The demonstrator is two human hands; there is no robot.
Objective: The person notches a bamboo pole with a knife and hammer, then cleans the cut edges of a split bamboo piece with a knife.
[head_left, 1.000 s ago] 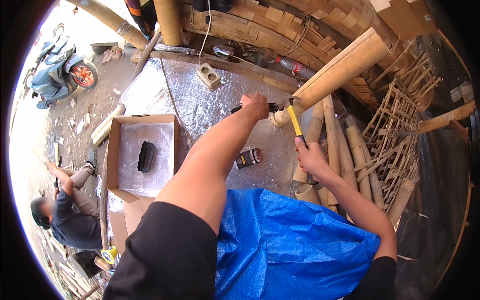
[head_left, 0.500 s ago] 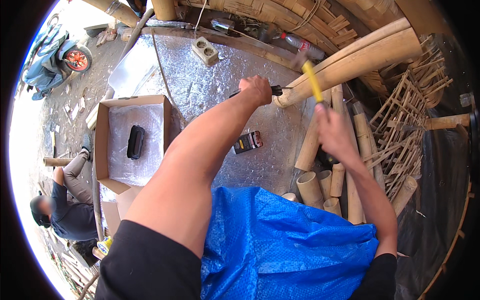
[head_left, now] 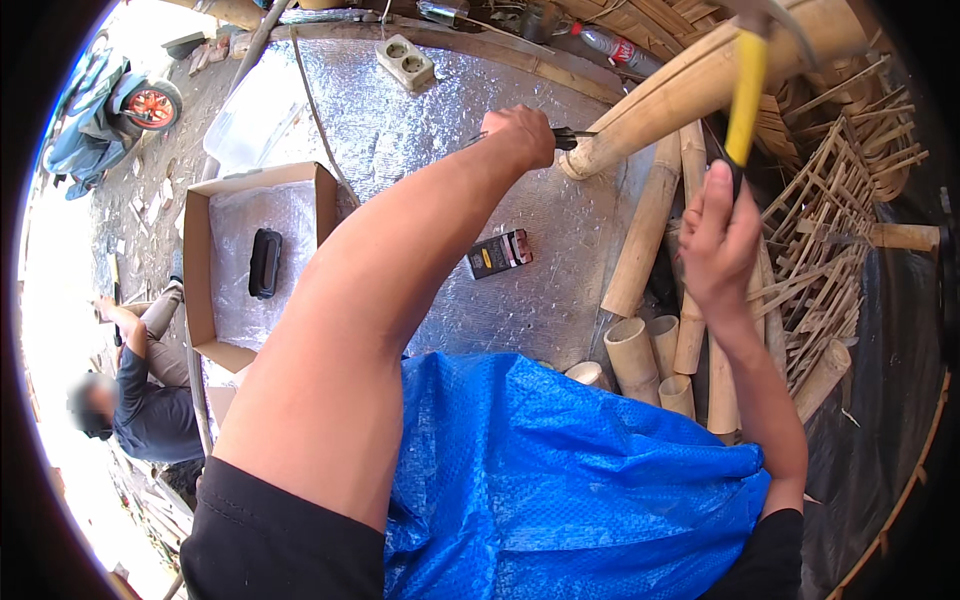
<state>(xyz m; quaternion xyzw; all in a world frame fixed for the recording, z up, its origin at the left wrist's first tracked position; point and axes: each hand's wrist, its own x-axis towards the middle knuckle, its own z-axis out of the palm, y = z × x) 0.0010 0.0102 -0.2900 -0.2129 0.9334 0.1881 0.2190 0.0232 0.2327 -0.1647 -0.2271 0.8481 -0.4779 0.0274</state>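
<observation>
Fingers (head_left: 712,200) of the R hand (head_left: 718,245) are clamped round the black grip of a yellow-shafted, metal-headed claw hammer (head_left: 748,100), thumb up along the grip; its head is up at the top edge of view, above those fingers. L hand (head_left: 522,138), to their left & a bit higher, has its fingers curled shut round a slim dark-handled tool (head_left: 568,137); exact type hard to tell, since the hand covers most of it. Its tip pokes out R of the L knuckles, right by the near end of a thick tan bamboo pole (head_left: 670,105) w/ a lengthwise split line; can't tell if they touch. Pole slants up & away to the R, passing btwn the two hands in view.

Below the L fingers: small black-and-red cardboard pack (head_left: 500,255) on a silver foil mat (head_left: 545,310). Up-left of them: off-white two-socket power block (head_left: 405,62). Further L: open brown cardboard box (head_left: 198,265), bubble-wrap lined, w/ a black oblong tray-like piece (head_left: 265,263) inside. Below-left of the R fingers: cut bamboo tubes (head_left: 630,355); to their R, a heap of thin bamboo strips (head_left: 825,225).
</observation>
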